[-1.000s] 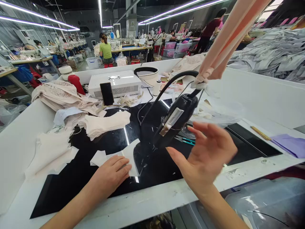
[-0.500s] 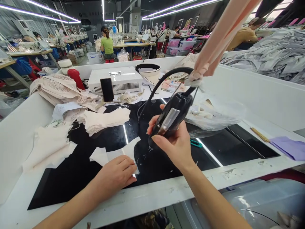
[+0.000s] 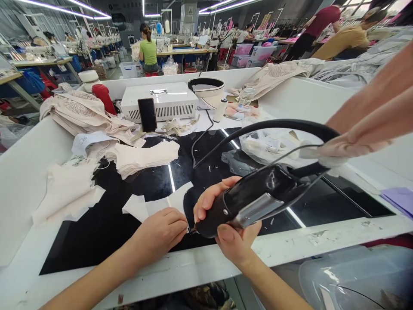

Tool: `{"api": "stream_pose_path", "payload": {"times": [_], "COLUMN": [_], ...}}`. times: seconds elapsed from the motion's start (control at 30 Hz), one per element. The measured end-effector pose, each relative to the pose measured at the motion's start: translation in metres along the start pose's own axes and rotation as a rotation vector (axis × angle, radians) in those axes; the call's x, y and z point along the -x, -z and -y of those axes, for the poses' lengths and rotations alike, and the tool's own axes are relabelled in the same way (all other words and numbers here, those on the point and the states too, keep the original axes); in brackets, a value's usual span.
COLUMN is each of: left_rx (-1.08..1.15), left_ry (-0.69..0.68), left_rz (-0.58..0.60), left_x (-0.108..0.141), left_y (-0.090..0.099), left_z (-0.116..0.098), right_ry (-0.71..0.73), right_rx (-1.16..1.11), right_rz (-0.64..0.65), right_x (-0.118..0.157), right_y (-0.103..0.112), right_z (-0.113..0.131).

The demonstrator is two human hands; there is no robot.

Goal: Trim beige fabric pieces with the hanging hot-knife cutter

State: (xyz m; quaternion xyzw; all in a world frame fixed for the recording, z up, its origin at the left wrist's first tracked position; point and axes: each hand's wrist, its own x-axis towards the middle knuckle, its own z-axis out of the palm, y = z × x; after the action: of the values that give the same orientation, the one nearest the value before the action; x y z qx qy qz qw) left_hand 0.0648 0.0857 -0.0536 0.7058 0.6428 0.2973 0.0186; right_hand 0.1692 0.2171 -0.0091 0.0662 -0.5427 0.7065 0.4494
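My right hand (image 3: 230, 232) is wrapped round a black hand-held corded tool (image 3: 245, 206) with a metal lever on its side. The tool slants down to the left, its thin tip by the edge of a white fabric piece (image 3: 161, 204). A stretched pink fabric strip (image 3: 364, 125) is tied to the tool's rear end, beside its thick black cord. With fingers closed, my left hand (image 3: 164, 228) grips the near edge of that fabric piece, close to the tip. Under the piece lies a glossy black board (image 3: 112, 232).
A stack of cut fabric (image 3: 145, 157) lies behind the piece, with more fabric (image 3: 67, 191) to the left. At the back stand a vented white box (image 3: 176, 101), a phone (image 3: 147, 115) and a tub (image 3: 209, 92). Plastic bags (image 3: 271, 146) lie right. White side walls enclose the table.
My right hand has lowered and tilted the tool, bringing its tip to the fabric's edge beside my left hand. The pink strip has swung right. My left hand has barely moved.
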Motion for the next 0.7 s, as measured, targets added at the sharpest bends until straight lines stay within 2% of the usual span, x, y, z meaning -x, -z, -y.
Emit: {"api": "stream_pose_path", "payload": {"times": [0.4, 0.57, 0.7], "left_rx": [0.026, -0.122, -0.202], "left_ry": [-0.009, -0.128, -0.147], "left_rz": [0.026, -0.012, 0.015], "left_x": [0.003, 0.008, 0.016], "left_y": [0.0, 0.001, 0.0], "left_z": [0.003, 0.008, 0.011], "right_ry": [0.0, -0.004, -0.019], "right_rx": [-0.006, 0.049, 0.062], "right_rz": [-0.002, 0.0, -0.026], "right_x": [0.003, 0.004, 0.004], "right_y": [-0.002, -0.001, -0.002], "right_z": [-0.007, -0.006, -0.005]}}
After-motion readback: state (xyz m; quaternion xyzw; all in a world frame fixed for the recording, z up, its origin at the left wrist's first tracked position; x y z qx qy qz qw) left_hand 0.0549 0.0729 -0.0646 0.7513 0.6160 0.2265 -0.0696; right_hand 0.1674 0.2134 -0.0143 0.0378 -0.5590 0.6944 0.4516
